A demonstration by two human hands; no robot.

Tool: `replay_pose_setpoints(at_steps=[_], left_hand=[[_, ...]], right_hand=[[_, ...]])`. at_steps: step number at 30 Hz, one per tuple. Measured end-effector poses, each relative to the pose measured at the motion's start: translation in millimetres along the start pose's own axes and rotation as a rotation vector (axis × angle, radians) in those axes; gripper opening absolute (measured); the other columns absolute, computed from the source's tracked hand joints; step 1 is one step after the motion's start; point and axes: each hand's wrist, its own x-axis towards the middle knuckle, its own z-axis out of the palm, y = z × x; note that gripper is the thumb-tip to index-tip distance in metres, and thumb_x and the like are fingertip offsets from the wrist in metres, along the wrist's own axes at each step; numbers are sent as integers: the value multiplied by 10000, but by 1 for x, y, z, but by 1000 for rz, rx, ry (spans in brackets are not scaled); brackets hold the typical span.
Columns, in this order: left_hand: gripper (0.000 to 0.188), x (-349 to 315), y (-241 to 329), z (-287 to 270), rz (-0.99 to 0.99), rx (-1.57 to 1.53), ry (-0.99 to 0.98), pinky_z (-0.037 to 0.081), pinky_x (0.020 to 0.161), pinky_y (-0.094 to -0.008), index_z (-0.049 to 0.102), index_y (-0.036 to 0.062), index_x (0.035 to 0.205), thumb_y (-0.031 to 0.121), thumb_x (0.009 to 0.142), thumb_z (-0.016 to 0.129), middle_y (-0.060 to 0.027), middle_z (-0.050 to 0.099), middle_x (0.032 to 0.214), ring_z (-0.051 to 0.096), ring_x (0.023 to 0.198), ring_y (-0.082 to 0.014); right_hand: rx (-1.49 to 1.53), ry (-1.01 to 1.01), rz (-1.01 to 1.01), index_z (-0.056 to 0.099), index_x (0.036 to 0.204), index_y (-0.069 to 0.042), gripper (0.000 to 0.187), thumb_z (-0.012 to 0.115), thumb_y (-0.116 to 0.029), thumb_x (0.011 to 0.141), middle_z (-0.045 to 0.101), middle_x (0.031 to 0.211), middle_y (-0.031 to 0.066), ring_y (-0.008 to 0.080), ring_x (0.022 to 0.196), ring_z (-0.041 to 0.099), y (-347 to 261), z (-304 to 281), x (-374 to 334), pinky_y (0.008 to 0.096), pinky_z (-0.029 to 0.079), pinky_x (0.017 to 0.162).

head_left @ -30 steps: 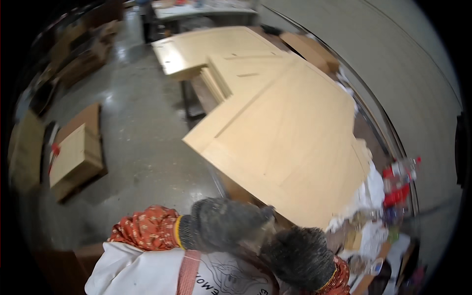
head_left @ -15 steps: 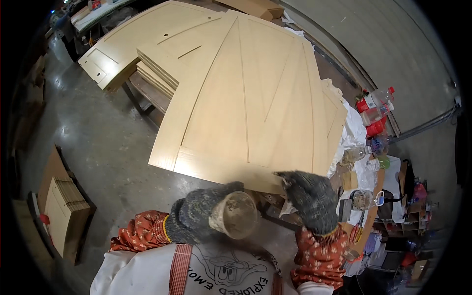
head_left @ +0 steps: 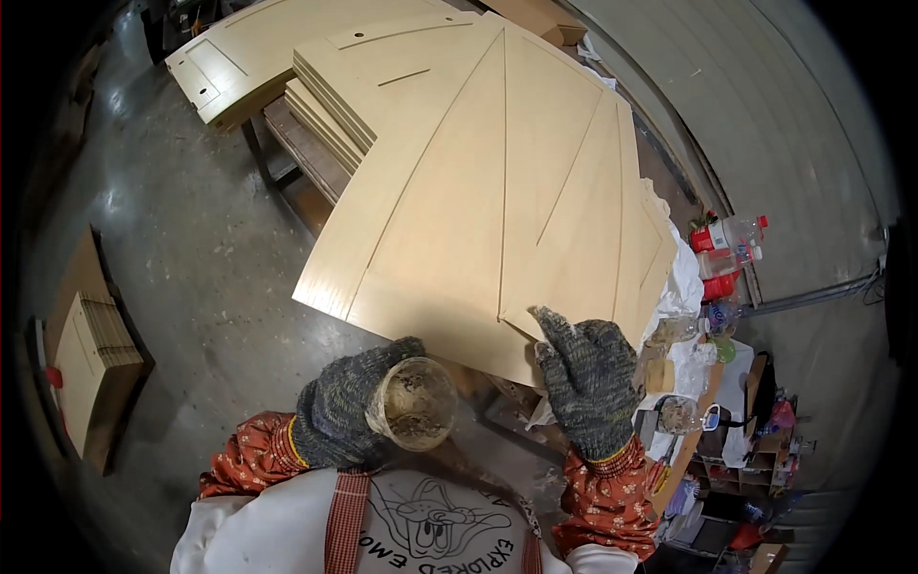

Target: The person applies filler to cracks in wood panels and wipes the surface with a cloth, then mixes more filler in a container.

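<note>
Head view, looking down: both hands wear grey knitted gloves with yellow cuffs over patterned orange sleeves. Left hand (head_left: 342, 413) is closed around a small round plastic cup (head_left: 413, 404), held upright close to the chest; its inside is caked with pale, crumbly residue. Right hand (head_left: 583, 383) is open, fingers spread and pointing up, its fingertips (head_left: 547, 318) resting on the near edge of a large pale wooden panel (head_left: 497, 210) and holding nothing. The panel is tan with straight grooves fanning from its far end and lies on a stack of similar panels (head_left: 330, 81) carried by a dark surface (head_left: 296, 153). A further panel with a small rectangular recess (head_left: 239, 57) lies at upper left.

Packages:
- Stack of flat brown cardboard (head_left: 91, 368) on the concrete floor (head_left: 191, 258), far left.
- Clear plastic bottles with red caps and red labels (head_left: 729, 247) lying right of the panel, near the wall.
- White crumpled sheeting (head_left: 684, 277) just beside the panel's right edge.
- Cluttered shelves (head_left: 755, 450) at lower right; contents too small to tell.
</note>
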Motion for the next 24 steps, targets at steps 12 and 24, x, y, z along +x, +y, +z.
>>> replay_pose_setpoints(at_steps=[12, 24], left_hand=[[536, 3, -3, -6, 49, 53, -45, 530, 762, -363, 582, 67, 1105, 321, 677, 780, -128, 631, 1008, 644, 883, -295], [777, -4, -10, -7, 46, 112, -27, 523, 792, -381, 478, 10, 1244, 323, 622, 822, -168, 618, 1057, 634, 925, -315]], right_hand=[[-124, -125, -64, 627, 1149, -123, 376, 665, -111, 775, 508, 781, 118, 281, 742, 511, -6, -14, 6, 415, 414, 663], [-124, -187, -77, 619, 1134, -86, 410, 663, -106, 727, 523, 738, 116, 295, 698, 516, -9, -21, 17, 426, 416, 628]])
